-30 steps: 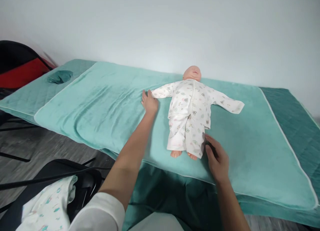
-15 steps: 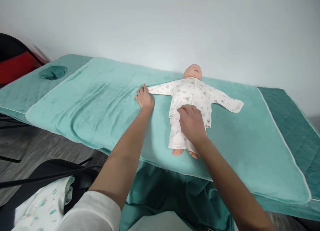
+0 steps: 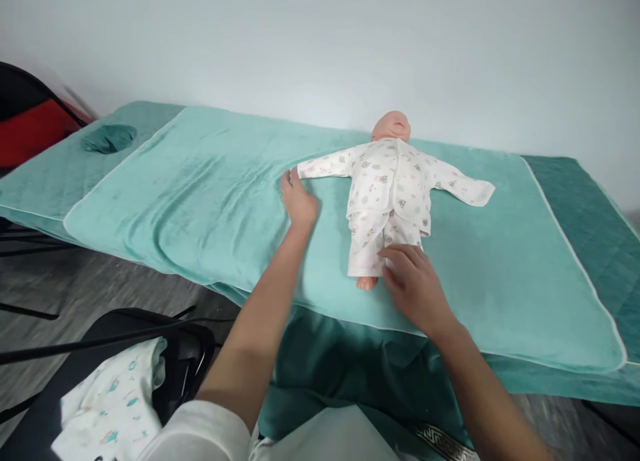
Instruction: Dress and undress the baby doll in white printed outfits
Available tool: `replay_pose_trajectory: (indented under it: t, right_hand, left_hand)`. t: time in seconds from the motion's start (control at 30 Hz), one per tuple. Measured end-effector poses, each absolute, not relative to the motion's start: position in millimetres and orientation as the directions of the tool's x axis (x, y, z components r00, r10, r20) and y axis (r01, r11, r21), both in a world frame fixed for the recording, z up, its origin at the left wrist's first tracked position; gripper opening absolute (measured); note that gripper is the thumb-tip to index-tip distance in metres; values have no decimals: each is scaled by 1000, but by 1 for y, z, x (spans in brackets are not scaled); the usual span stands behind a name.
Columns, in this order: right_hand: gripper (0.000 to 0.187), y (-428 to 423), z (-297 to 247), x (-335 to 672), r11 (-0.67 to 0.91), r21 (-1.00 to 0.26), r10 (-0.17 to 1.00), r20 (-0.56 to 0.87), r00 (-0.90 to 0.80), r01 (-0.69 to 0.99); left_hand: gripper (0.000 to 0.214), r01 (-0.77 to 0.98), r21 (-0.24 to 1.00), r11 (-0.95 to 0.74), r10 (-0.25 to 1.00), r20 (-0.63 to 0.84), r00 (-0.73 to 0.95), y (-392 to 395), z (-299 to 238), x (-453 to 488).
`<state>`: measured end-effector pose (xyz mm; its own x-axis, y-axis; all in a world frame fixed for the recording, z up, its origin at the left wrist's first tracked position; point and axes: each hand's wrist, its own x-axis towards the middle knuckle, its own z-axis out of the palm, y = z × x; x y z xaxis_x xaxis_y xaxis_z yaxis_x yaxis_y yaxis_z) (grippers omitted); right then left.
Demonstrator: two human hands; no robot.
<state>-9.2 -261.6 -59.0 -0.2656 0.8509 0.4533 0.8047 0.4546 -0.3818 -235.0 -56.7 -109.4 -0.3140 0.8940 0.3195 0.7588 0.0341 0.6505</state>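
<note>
A baby doll point(image 3: 391, 126) lies on its back on the teal blanket point(image 3: 240, 194), arms stretched out sideways. It wears a white printed top point(image 3: 373, 181) and matching trousers point(image 3: 365, 244). My left hand point(image 3: 300, 200) rests by the cuff of the sleeve on the left, fingers apart and nothing held. Over the lower trouser leg on the right is my right hand point(image 3: 417, 289), loosely bent with thumb and fingers apart. It hides that leg's end and foot, while the other bare foot point(image 3: 367, 283) shows below its hem.
The blanket covers a padded massage table point(image 3: 565, 181) that has a face hole point(image 3: 110, 139) at its left end. A white wall point(image 3: 320, 54) stands behind. At lower left, a printed cloth point(image 3: 113, 401) lies on a black chair point(image 3: 193, 344); another chair with something red point(image 3: 37, 131) is beyond.
My right hand has moved from the doll's waist down to the lower trouser leg. My left hand stays near the cuff. The view has shifted slightly.
</note>
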Motion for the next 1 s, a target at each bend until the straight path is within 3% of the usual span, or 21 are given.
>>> replay_pose_trajectory:
  t: [0.23, 0.33, 0.43, 0.67, 0.8, 1.0]
  right_hand:
    - [21, -296, -82, -26, 301, -161, 879, 428, -208, 940]
    - [12, -290, -84, -29, 275, -124, 875, 443, -194, 954]
    - [9, -286, -84, -31, 273, -148, 875, 449, -181, 951]
    - [9, -300, -78, -33, 323, -273, 830, 541, -133, 906]
    - [8, -306, -76, -30, 348, -299, 828, 543, -141, 888]
    - [13, -309, -73, -17, 400, -389, 854, 486, -184, 829]
  left_hand:
    - [36, 524, 820, -231, 920, 360, -157, -211, -133, -218]
    - [32, 489, 800, -347, 909, 415, -34, -258, -140, -207]
    - [31, 511, 755, -411, 895, 442, 66, -273, -141, -199]
    - [7, 523, 773, -359, 923, 377, 77, -261, -125, -198]
    - [7, 453, 797, -400, 898, 441, 17, -267, -117, -207]
    - [8, 560, 696, -450, 878, 461, 133, -275, -133, -220]
